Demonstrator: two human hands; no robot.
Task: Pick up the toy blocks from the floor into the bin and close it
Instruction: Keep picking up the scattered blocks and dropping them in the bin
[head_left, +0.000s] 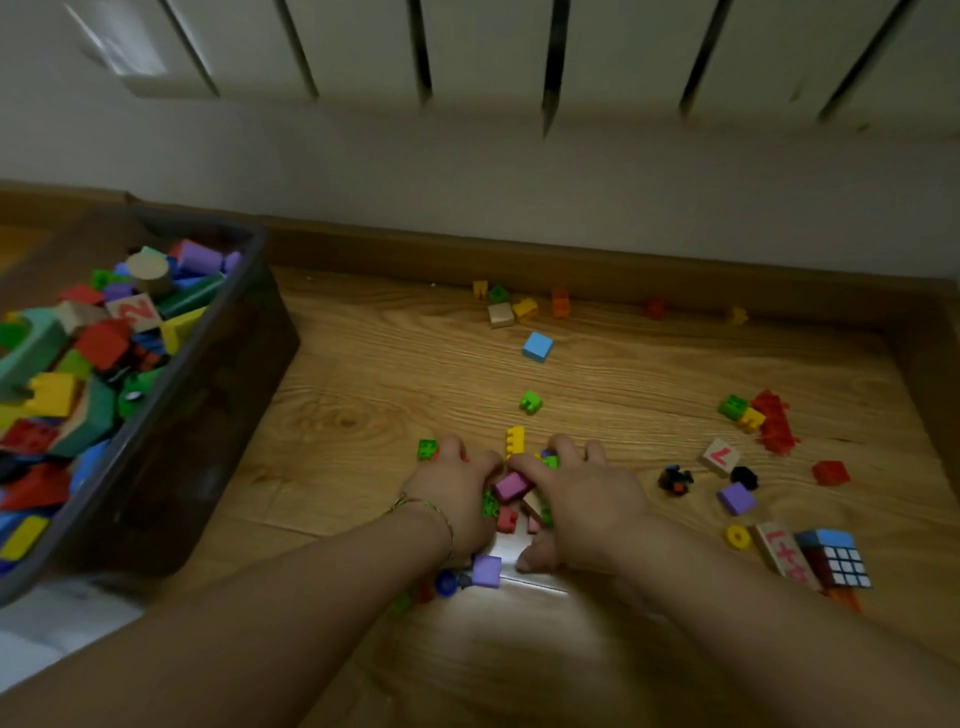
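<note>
Head view, looking down at the wooden floor (363, 389): we have the left hand (457, 493) and the right hand (582, 499) set close together, fingers curled inward round a small heap of blocks (511, 488) squeezed between the palms. The bin (208, 415) stands to our left, open and already well filled; we see no lid. Other pieces lie loose: a purple cube (487, 570) just beside the left wrist, a green brick (531, 401) and a blue cube (537, 346) further out, and a red cluster (774, 421) well off to the right.

We judge these pieces light, hard and smooth, so nothing here will crush, but a loose heap slips apart easily. We should take it from the sides and underneath, with the edges of the hands closed together and steady inward pressure. Single cubes suit a pinch on two flat faces.
</note>
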